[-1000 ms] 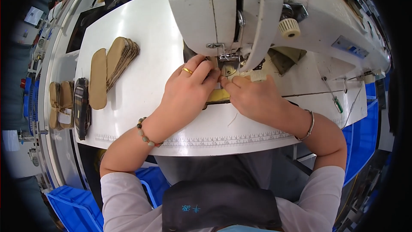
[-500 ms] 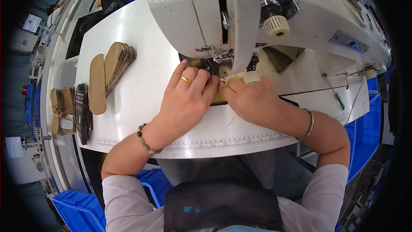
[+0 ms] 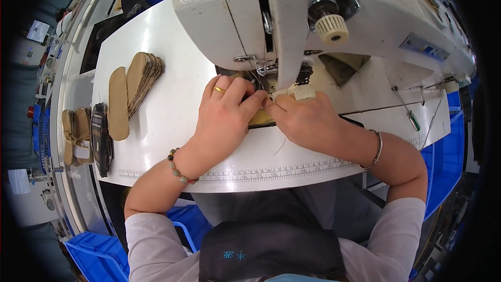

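Both hands meet just below the needle area of a white sewing machine (image 3: 229, 26). My left hand (image 3: 225, 107), with a ring on it, has its thumb and index finger pinched together near the presser foot (image 3: 267, 68). Close against it, my right hand (image 3: 308, 120) is closed too, its fingertips almost touching the left thumb. Whatever they pinch is too small or too hidden to make out. A yellowish patch (image 3: 261, 119) with a dark edge shows beneath the fingers. From below the right hand a loose thread (image 3: 281, 147) trails onto the white tabletop (image 3: 172, 89).
To the left lie a single tan oval fabric piece (image 3: 118, 104), a fanned stack of similar pieces (image 3: 144, 78), a dark plaid bundle (image 3: 100, 138) and tied tan bundles (image 3: 75, 136). A green-handled screwdriver (image 3: 414, 121) and folded olive fabric (image 3: 342, 68) lie right. Blue bins (image 3: 446, 162) stand beside the table.
My left hand has shifted slightly, its fingers curling in more. The right hand stays almost in place. The view has moved a little, so the machine head sits slightly further left.
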The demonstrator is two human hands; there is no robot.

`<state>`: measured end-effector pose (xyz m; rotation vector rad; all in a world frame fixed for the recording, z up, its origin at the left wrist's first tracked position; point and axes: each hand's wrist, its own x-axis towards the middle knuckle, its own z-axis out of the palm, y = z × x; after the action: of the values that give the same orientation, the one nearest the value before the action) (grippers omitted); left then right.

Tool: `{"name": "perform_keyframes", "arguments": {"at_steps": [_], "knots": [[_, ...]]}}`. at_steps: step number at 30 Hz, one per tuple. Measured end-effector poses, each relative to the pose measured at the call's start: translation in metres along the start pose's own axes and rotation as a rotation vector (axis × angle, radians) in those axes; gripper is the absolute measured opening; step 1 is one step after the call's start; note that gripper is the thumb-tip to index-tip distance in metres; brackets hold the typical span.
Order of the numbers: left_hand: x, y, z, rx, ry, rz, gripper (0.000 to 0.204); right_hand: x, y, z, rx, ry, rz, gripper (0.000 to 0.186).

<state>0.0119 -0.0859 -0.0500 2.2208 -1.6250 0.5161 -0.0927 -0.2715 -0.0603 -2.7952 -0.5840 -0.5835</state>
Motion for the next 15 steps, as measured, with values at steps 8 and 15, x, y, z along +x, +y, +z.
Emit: {"name": "perform_keyframes", "arguments": {"at_steps": [8, 15], "knots": [[0.002, 0.006, -0.006, 0.146, -0.059, 0.066, 0.029, 0.001, 0.000, 0.000, 0.028, -0.022, 0.020, 0.010], [0.000, 0.005, -0.002, 0.060, -0.070, 0.018, 0.030, 0.000, -0.001, 0.003, 0.012, -0.010, 0.012, 0.008]]}}
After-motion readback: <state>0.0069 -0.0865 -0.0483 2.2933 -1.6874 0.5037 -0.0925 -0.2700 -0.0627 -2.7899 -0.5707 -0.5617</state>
